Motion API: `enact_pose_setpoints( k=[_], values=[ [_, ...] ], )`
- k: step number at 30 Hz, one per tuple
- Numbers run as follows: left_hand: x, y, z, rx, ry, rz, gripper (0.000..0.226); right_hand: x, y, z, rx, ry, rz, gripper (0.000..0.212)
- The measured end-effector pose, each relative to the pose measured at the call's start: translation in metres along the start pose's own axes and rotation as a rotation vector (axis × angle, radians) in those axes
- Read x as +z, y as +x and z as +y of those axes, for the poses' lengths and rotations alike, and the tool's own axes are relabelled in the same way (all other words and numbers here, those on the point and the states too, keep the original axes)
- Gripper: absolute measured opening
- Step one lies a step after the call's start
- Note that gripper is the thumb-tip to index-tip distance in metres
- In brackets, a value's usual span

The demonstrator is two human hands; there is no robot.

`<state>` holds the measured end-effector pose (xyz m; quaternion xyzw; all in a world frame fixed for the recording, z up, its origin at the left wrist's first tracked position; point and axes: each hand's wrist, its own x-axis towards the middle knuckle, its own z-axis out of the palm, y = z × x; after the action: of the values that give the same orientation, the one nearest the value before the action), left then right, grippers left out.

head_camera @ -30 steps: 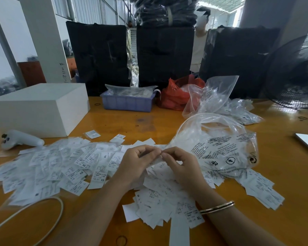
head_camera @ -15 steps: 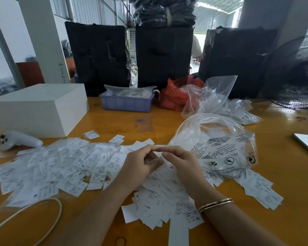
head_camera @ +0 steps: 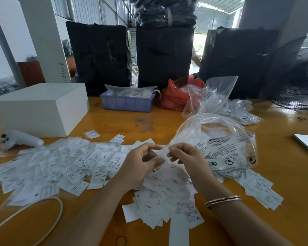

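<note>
A heap of small white size labels (head_camera: 64, 166) printed with letters such as XS, L and XL covers the orange table (head_camera: 284, 183). My left hand (head_camera: 140, 164) and my right hand (head_camera: 187, 157) meet over the heap and pinch the mouth edge of a clear plastic bag (head_camera: 226, 146) with black warning print. The bag bulges open to the right of my hands. A small label seems to lie between my fingers, partly hidden. More labels lie below my hands (head_camera: 167, 197).
A white box (head_camera: 37, 107) and a white controller (head_camera: 20, 141) sit at the left. A blue tray (head_camera: 128, 102), a red bag (head_camera: 178, 96) and more clear bags (head_camera: 220, 100) stand behind. A fan (head_camera: 297, 77) is at the right, a white cable (head_camera: 48, 210) at the front left.
My hands stayed over the heap and my fingers parted a little at the bag's edge. The bag's mouth now stands up slightly wider.
</note>
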<state>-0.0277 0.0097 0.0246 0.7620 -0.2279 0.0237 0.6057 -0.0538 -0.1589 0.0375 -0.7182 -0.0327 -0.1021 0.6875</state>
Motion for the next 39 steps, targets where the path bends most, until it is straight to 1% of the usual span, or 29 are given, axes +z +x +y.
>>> enact_pose_setpoints(
  k=[4, 7, 9, 11, 16, 19, 21, 23, 24, 26, 27, 28, 29, 30, 31, 33, 35, 36, 37, 39],
  values=[
    [-0.002, -0.001, 0.003, -0.031, -0.056, -0.029, 0.028, -0.001, -0.002, 0.0, 0.047, -0.148, -0.149, 0.014],
    [-0.004, -0.002, 0.006, -0.041, -0.081, -0.063, 0.035, -0.001, -0.003, 0.0, 0.026, -0.228, -0.2, 0.01],
    [-0.005, -0.003, 0.007, -0.047, -0.076, -0.1, 0.039, -0.002, -0.003, 0.0, 0.002, -0.243, -0.209, 0.007],
    [-0.004, -0.003, 0.006, -0.054, -0.057, -0.133, 0.039, -0.003, -0.003, 0.001, -0.03, -0.273, -0.214, 0.005],
    [-0.003, -0.002, 0.0, -0.057, -0.03, -0.132, 0.031, -0.002, 0.0, 0.005, -0.066, -0.36, -0.192, 0.018],
    [-0.004, -0.002, 0.0, -0.056, -0.014, -0.133, 0.032, -0.003, 0.0, 0.007, -0.099, -0.367, -0.162, 0.024],
    [-0.006, -0.001, 0.002, -0.058, 0.007, -0.123, 0.029, -0.004, 0.002, 0.008, -0.159, -0.354, -0.107, 0.027],
    [-0.011, 0.0, 0.004, -0.047, 0.038, -0.042, 0.025, -0.008, 0.004, 0.006, -0.245, -0.369, 0.023, 0.029],
    [-0.015, 0.002, 0.004, -0.042, 0.063, 0.04, 0.023, -0.011, 0.006, 0.004, -0.324, -0.412, 0.12, 0.029],
    [-0.027, 0.004, 0.004, -0.042, 0.147, 0.261, 0.023, -0.023, 0.013, 0.001, -0.524, -0.562, 0.338, 0.027],
    [-0.033, 0.006, 0.004, -0.048, 0.194, 0.376, 0.023, -0.03, 0.017, 0.001, -0.584, -0.646, 0.438, 0.025],
    [-0.04, 0.007, 0.003, -0.058, 0.241, 0.485, 0.025, -0.038, 0.022, 0.002, -0.592, -0.742, 0.521, 0.024],
    [-0.046, 0.008, 0.0, -0.069, 0.297, 0.577, 0.029, -0.047, 0.027, 0.005, -0.548, -0.844, 0.575, 0.023],
    [-0.051, 0.008, -0.004, -0.084, 0.363, 0.645, 0.035, -0.055, 0.031, 0.01, -0.464, -0.943, 0.59, 0.024],
    [-0.056, 0.009, -0.008, -0.106, 0.432, 0.679, 0.042, -0.062, 0.034, 0.015, -0.359, -1.028, 0.566, 0.024],
    [-0.06, 0.009, -0.016, -0.184, 0.556, 0.65, 0.055, -0.07, 0.039, 0.026, -0.154, -1.134, 0.462, 0.024],
    [-0.06, 0.008, -0.022, -0.282, 0.722, 0.586, 0.061, -0.072, 0.042, 0.032, 0.009, -1.216, 0.378, 0.03],
    [-0.059, 0.007, -0.023, -0.315, 0.835, 0.58, 0.062, -0.072, 0.044, 0.033, 0.066, -1.262, 0.354, 0.033],
    [-0.058, 0.006, -0.022, -0.318, 0.942, 0.593, 0.061, -0.071, 0.045, 0.034, 0.103, -1.306, 0.337, 0.036],
    [-0.056, 0.005, -0.02, -0.236, 1.051, 0.624, 0.057, -0.07, 0.045, 0.034, 0.117, -1.351, 0.324, 0.037]
  ],
)
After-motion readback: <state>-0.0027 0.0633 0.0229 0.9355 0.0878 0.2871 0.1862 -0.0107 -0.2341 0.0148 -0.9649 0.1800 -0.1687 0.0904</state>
